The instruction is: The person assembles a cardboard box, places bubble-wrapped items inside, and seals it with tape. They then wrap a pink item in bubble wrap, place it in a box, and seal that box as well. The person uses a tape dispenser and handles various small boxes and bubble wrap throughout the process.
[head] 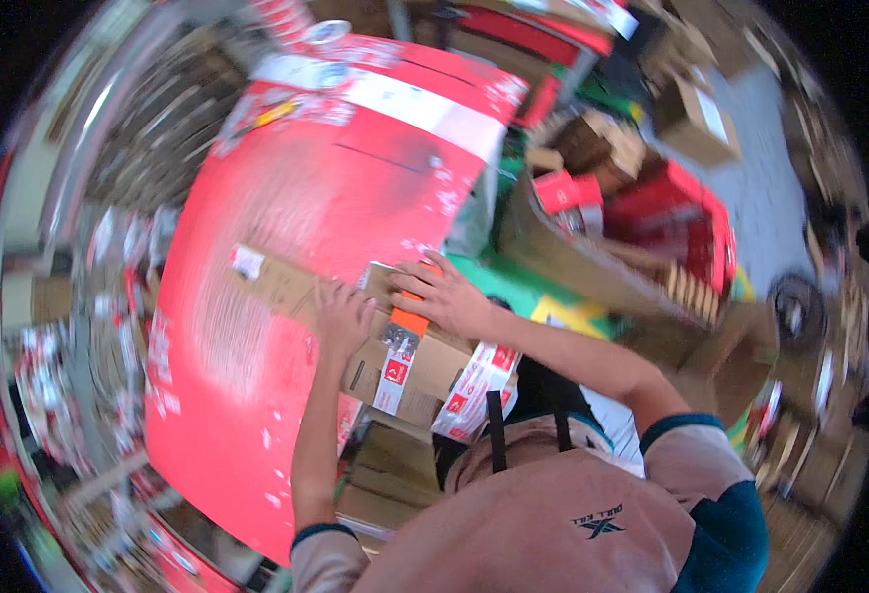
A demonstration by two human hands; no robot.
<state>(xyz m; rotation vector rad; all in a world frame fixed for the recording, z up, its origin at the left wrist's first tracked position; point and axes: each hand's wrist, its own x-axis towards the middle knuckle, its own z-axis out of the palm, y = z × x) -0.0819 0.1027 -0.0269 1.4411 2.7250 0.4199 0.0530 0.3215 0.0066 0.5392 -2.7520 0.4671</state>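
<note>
An unfolded brown cardboard carton (pixel 434 370) lies across the near right edge of the table, its long flap (pixel 282 287) reaching left and bearing a small white label (pixel 247 262). My left hand (pixel 345 315) presses on the cardboard, fingertips at the base of that flap. An orange-and-dark small box (pixel 407 322) rests on the carton, and my right hand (pixel 442 293) lies over its far end with the fingers bent around it. A strip of red-and-white printed tape (pixel 392 379) runs on the carton below the small box. More printed tape (pixel 471 396) hangs at the carton's near right side.
The red-topped table (pixel 234 452) carries a yellow-handled cutter (pixel 275 113) and a tape roll (pixel 327 32) at its far end. To the right stands a large cardboard bin (pixel 575 248) holding boxes. A black round fan (pixel 797 311) and a brown box (pixel 697 122) are farther right.
</note>
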